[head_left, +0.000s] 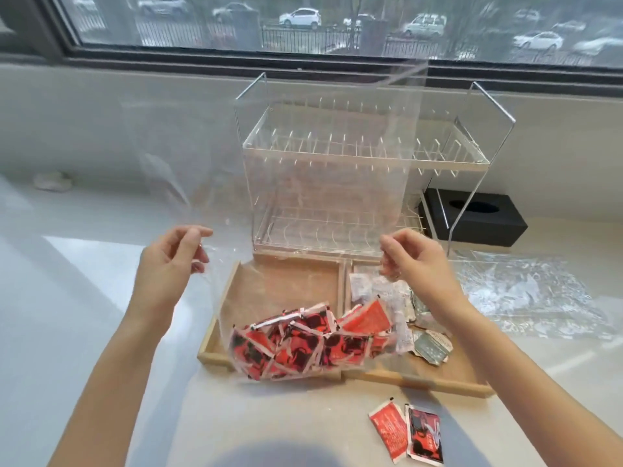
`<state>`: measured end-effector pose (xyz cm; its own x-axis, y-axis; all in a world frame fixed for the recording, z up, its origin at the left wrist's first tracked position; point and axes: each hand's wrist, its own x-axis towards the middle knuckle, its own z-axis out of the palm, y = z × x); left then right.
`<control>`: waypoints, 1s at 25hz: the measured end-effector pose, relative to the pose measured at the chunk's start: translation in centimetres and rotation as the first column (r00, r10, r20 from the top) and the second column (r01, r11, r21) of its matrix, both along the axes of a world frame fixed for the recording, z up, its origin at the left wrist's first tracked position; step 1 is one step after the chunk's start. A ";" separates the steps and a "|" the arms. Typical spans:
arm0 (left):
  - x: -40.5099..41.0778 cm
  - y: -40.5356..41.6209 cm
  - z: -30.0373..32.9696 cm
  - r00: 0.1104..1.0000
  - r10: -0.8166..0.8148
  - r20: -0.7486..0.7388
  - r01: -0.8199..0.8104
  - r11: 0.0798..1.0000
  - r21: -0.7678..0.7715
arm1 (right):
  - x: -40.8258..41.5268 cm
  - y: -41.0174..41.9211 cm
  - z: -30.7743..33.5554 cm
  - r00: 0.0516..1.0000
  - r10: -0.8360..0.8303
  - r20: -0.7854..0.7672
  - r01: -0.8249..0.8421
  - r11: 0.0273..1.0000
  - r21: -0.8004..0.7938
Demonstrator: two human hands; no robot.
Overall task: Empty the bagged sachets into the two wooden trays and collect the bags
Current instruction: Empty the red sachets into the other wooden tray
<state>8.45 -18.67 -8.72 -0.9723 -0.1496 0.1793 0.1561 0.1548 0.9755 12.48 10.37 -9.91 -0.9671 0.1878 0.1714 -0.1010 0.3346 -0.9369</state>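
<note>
My left hand [172, 261] and my right hand [413, 261] each pinch an edge of a clear plastic bag [296, 183], held up over the two wooden trays. Red-and-black sachets [303, 345] fill the bag's low end, which hangs over the front of the left wooden tray [232, 291]. The right wooden tray [438, 375] holds white and greenish sachets [424, 342]. Two red sachets [408, 433] lie loose on the counter in front of the trays.
A clear acrylic two-tier rack [364, 153] stands right behind the trays. A black tissue box [472, 217] sits behind it on the right. A crumpled empty clear bag [526, 294] lies flat to the right of the trays. A window runs along the back.
</note>
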 end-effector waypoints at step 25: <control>9.1 2.4 -14.0 0.773 -0.027 0.634 0.073 0.996 -0.047 | 5.8 -1.6 -11.1 0.820 -0.017 0.572 -0.119 0.972 0.200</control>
<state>17.58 -16.24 -22.73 -0.8757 -0.1081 -0.4705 -0.4825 0.2303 0.8451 18.28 8.74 -20.99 -0.9116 0.1597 -0.3788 0.4014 0.5449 -0.7362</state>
